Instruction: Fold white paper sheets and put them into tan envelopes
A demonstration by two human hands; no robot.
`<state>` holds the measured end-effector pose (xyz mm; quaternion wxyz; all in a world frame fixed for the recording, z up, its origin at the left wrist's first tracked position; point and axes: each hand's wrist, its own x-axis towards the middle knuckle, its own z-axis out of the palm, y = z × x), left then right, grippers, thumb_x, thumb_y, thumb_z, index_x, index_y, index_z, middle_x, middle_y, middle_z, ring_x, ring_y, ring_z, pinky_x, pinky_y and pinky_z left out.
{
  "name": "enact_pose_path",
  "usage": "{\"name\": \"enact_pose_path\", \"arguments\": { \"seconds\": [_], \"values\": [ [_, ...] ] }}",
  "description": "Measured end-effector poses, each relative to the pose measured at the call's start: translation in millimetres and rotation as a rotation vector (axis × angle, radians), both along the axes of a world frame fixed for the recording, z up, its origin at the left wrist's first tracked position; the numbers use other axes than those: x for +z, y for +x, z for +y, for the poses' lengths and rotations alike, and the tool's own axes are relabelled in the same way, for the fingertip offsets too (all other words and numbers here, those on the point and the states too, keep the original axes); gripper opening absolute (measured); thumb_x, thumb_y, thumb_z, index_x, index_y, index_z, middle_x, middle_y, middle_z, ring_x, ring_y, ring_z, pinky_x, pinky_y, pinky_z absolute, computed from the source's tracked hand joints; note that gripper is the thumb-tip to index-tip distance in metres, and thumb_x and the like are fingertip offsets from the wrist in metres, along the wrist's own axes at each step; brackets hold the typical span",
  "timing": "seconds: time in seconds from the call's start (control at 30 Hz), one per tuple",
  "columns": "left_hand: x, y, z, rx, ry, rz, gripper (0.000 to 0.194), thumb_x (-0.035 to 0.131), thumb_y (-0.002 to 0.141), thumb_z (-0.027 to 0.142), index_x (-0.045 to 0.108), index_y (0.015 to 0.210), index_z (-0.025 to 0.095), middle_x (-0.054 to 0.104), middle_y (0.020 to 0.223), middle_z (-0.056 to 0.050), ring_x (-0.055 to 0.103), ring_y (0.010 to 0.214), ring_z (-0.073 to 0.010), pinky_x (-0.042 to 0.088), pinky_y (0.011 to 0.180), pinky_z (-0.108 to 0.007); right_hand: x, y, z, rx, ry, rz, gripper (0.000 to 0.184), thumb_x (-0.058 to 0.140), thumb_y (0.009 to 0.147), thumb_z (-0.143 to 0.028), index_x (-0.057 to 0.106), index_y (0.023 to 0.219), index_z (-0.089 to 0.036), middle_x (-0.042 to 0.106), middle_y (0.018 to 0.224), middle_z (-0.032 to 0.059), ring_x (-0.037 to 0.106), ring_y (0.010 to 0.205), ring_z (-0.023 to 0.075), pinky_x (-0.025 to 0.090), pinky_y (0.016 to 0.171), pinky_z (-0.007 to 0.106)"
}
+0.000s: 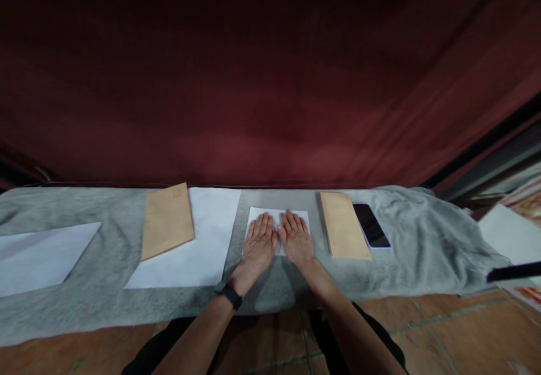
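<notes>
A small white sheet of paper lies on the grey cloth in front of me, largely covered by my two hands. My left hand rests flat on its left half, fingers stretched out and pointing away from me. On the right half, my right hand lies palm down in the same way, its fingers a little apart. The thumbs come close together near the middle of the paper. Whether the paper is folded underneath is hidden. A dark band is around my left wrist.
Grey cloth covers the long surface. To the left, a brown envelope overlaps a large white sheet; another white sheet lies farther left. Brown envelopes and a phone are at right. A dark red wall stands behind.
</notes>
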<state>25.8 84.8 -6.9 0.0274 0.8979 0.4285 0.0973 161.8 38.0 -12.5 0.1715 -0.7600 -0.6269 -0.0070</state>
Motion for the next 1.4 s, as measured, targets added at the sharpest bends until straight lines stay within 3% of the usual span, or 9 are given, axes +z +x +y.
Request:
{"name": "enact_pose_path", "arguments": {
  "seconds": [0.33,0.53,0.63,0.73,0.83,1.1,1.4],
  "values": [
    [1.0,-10,8,0.14,-0.001,0.011,0.06,0.031,0.1,0.032,0.035,0.15,0.0,0.032,0.158,-0.02,0.027,0.149,-0.0274,0.02,0.123,-0.044,-12.8,8,-2,-0.172,0.07,-0.06,0.062,0.028,0.104,-0.044,0.037,0.151,-0.005,0.037,0.155,0.023,0.036,0.144,0.0325,0.028,0.115,0.052],
    [0.7,-17,7,0.174,0.002,0.012,0.061,0.034,0.1,0.033,0.036,0.149,-0.002,0.03,0.159,-0.022,0.026,0.149,-0.0288,0.021,0.123,-0.043,-8.8,14,-11,-0.248,0.064,-0.08,0.066,0.028,0.104,-0.044,0.036,0.148,0.005,0.036,0.153,0.0287,0.036,0.144,0.0353,0.028,0.116,0.052],
    [1.8,-17,2,0.164,0.021,-0.024,0.06,0.035,0.098,0.03,0.035,0.15,0.0,0.03,0.159,-0.022,0.024,0.15,-0.0294,0.019,0.123,-0.048,-4.1,4,-16,-0.151,0.102,-0.061,0.062,0.025,0.105,-0.04,0.033,0.151,0.001,0.033,0.156,0.0244,0.03,0.147,0.0327,0.027,0.117,0.053],
    [2.4,-14,-6,0.027,0.041,-0.059,0.059,0.031,0.096,0.021,0.03,0.154,0.009,0.033,0.16,-0.015,0.02,0.151,-0.0256,0.017,0.123,-0.051,-2.7,-13,-19,0.055,0.096,-0.02,0.056,0.021,0.106,-0.036,0.034,0.153,-0.008,0.034,0.159,0.0152,0.029,0.148,0.0251,0.027,0.12,0.047],
    [1.6,-12,-11,-0.035,0.025,-0.031,0.059,0.028,0.095,0.016,0.033,0.154,0.013,0.035,0.159,-0.012,0.02,0.152,-0.0245,0.018,0.123,-0.051,-5.5,-24,-21,0.138,0.074,0.0,0.053,0.021,0.106,-0.033,0.038,0.151,-0.011,0.038,0.157,0.0118,0.032,0.147,0.0215,0.027,0.121,0.044],
    [-1.3,-15,-9,0.079,-0.003,0.001,0.057,0.033,0.097,0.027,0.036,0.151,0.009,0.033,0.159,-0.016,0.022,0.151,-0.0258,0.019,0.123,-0.049,-9.5,-10,-25,0.047,0.034,-0.075,0.053,0.033,0.106,-0.038,0.037,0.152,-0.013,0.035,0.158,0.013,0.031,0.147,0.0252,0.025,0.12,0.046],
    [1.7,-22,-6,0.188,-0.02,-0.016,0.062,0.035,0.097,0.033,0.036,0.15,0.001,0.031,0.158,-0.021,0.027,0.149,-0.0299,0.025,0.121,-0.046,-12.1,12,-31,-0.068,0.042,-0.117,0.058,0.033,0.105,-0.043,0.036,0.152,-0.01,0.033,0.158,0.019,0.035,0.145,0.0302,0.03,0.116,0.05]
  ]
}}
